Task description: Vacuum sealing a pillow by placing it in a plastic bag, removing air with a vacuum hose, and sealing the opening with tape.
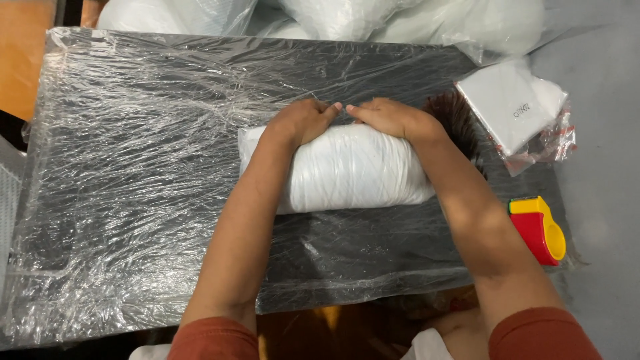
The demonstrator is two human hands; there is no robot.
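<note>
A tightly rolled white cloth bundle (pixel 353 170) lies across the middle of a black tabletop covered in crinkled clear plastic wrap (pixel 133 167). My left hand (pixel 303 120) presses down on the bundle's far left top, fingers curled over its back edge. My right hand (pixel 390 117) presses on the far right top, its fingertips almost touching the left hand's. Both forearms reach over the roll, and rust-red sleeves show at the bottom.
A red and yellow tape dispenser (pixel 540 230) sits at the table's right edge. A flat white packet in clear plastic (pixel 517 107) lies at the back right, beside a dark brush-like thing (pixel 460 120). Large clear bags of white goods (pixel 373 17) crowd the far edge.
</note>
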